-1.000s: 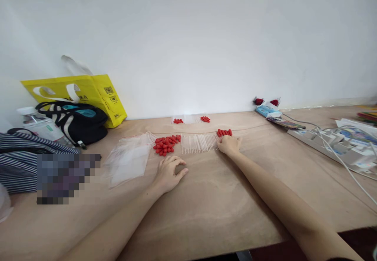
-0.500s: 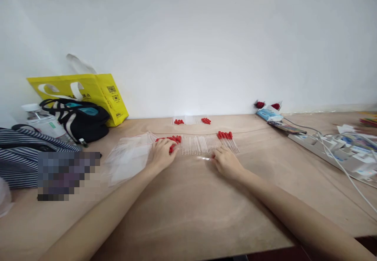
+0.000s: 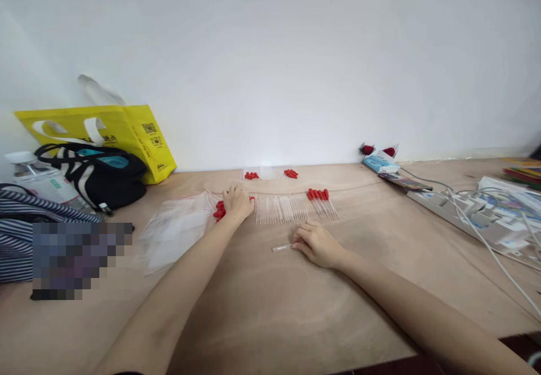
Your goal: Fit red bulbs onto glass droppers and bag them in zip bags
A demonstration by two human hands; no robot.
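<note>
Pulled farther from the bare tubes (image 3: 281,210), one tube (image 3: 281,248) sits pinched in the right hand (image 3: 318,245). Left hand (image 3: 237,202) covers most red bulbs (image 3: 218,215), its grip hidden from me. At the right hand's twelve o'clock, few topped tubes (image 3: 318,195) look done; at eleven, many remain bare.

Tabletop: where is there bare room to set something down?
The tabletop is bare between the left forearm and right forearm, and between the red-topped tubes and the power strip. It is crowded at far left around the yellow bag, and along the clear bags, red bulbs and clear tubes by the left hand.
</note>
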